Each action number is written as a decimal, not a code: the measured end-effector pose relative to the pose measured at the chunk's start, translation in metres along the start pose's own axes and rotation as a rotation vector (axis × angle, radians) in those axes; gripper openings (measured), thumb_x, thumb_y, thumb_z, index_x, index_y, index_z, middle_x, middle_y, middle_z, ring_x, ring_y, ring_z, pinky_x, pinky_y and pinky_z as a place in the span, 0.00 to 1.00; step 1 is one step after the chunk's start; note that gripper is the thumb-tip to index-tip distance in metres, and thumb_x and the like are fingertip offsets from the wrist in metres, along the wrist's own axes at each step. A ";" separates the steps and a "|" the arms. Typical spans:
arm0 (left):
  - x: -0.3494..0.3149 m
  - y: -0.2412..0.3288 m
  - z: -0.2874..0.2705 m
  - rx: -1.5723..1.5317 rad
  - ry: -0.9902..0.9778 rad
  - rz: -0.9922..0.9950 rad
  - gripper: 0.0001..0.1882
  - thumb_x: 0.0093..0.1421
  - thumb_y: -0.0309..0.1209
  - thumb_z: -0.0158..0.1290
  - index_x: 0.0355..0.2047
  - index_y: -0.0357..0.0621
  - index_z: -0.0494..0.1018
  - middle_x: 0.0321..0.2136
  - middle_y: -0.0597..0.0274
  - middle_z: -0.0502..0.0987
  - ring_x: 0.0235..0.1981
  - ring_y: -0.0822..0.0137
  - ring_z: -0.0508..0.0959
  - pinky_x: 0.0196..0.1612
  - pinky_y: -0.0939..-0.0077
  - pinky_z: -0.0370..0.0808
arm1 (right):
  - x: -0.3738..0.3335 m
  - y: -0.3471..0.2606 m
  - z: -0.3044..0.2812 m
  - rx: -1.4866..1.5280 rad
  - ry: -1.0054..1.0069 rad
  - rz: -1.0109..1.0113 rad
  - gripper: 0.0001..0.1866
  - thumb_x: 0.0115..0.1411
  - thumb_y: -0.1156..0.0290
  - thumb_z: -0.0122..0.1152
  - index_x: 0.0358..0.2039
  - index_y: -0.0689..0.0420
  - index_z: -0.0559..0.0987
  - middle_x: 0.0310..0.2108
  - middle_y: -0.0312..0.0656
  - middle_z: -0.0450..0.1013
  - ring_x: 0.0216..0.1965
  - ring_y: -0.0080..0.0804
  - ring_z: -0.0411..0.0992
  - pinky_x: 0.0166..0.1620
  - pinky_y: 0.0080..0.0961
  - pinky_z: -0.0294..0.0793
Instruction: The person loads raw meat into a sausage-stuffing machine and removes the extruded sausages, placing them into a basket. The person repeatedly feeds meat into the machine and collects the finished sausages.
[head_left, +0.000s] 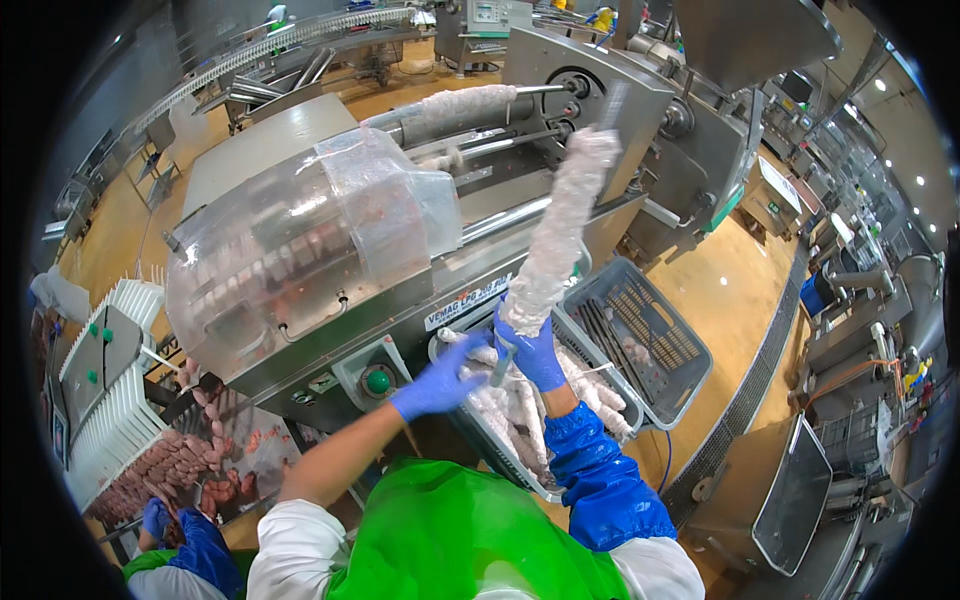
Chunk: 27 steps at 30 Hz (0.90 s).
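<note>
A long, whitish, ruffled sausage casing (556,240), gathered on a tube, rises at a slant before me. My right hand (533,352), in a blue glove, is wrapped round its lower end. Just left of it is my left hand (442,381), gloved too, fingers stretched out and slightly blurred; I see nothing in it. Beneath both hands stands a grey crate (525,484) with more casings (508,412) heaped inside. Beyond, the steel sausage machine (480,285) carries another ruffled casing (468,103) on its horn, beside a clear cover (290,215).
Right of the casings stands a second grey crate (690,352) holding dark rods (607,338). A green button (377,381) sits on the machine's front. At lower left, a co-worker's gloved hand (156,518) is by linked sausages (185,455). A steel bin (765,490) stands at right.
</note>
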<state>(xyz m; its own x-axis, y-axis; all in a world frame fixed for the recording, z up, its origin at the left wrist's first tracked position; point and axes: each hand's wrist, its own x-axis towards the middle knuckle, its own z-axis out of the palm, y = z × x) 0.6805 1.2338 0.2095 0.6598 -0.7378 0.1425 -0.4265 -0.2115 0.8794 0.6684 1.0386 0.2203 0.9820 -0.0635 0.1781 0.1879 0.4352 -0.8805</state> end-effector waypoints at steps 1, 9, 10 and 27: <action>0.000 0.000 0.022 -0.156 -0.067 -0.005 0.38 0.61 0.32 0.55 0.67 0.40 0.51 0.64 0.50 0.59 0.62 0.60 0.64 0.63 0.63 0.61 | 0.002 -0.001 0.000 0.022 0.007 0.011 0.25 0.51 0.77 0.67 0.49 0.56 0.68 0.37 0.40 0.71 0.32 0.29 0.72 0.32 0.27 0.75; -0.001 0.017 -0.036 0.396 0.298 -0.028 0.16 0.60 0.42 0.55 0.38 0.41 0.74 0.28 0.49 0.78 0.30 0.51 0.80 0.36 0.62 0.75 | 0.037 -0.117 -0.020 -0.534 -0.008 -0.446 0.33 0.58 0.69 0.63 0.61 0.58 0.61 0.54 0.45 0.66 0.53 0.39 0.68 0.57 0.39 0.68; -0.007 0.016 -0.042 0.558 0.328 -0.047 0.15 0.59 0.42 0.56 0.36 0.43 0.74 0.27 0.50 0.78 0.28 0.51 0.79 0.33 0.63 0.76 | 0.044 -0.149 -0.017 -0.071 0.032 -0.455 0.32 0.62 0.59 0.60 0.61 0.58 0.61 0.54 0.46 0.67 0.52 0.43 0.68 0.57 0.44 0.68; 0.021 0.060 -0.073 0.850 0.417 0.393 0.16 0.54 0.41 0.58 0.37 0.43 0.73 0.30 0.50 0.77 0.37 0.51 0.77 0.43 0.55 0.68 | 0.042 -0.129 -0.085 0.790 0.256 -0.681 0.27 0.64 0.39 0.47 0.21 0.48 0.70 0.19 0.30 0.64 0.25 0.29 0.65 0.43 0.38 0.68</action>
<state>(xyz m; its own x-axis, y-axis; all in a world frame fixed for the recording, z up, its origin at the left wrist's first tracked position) 0.7137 1.2519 0.2985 0.4725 -0.6058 0.6401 -0.8491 -0.5074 0.1467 0.6871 0.9039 0.3037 0.6682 -0.6586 0.3460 0.7206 0.6886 -0.0811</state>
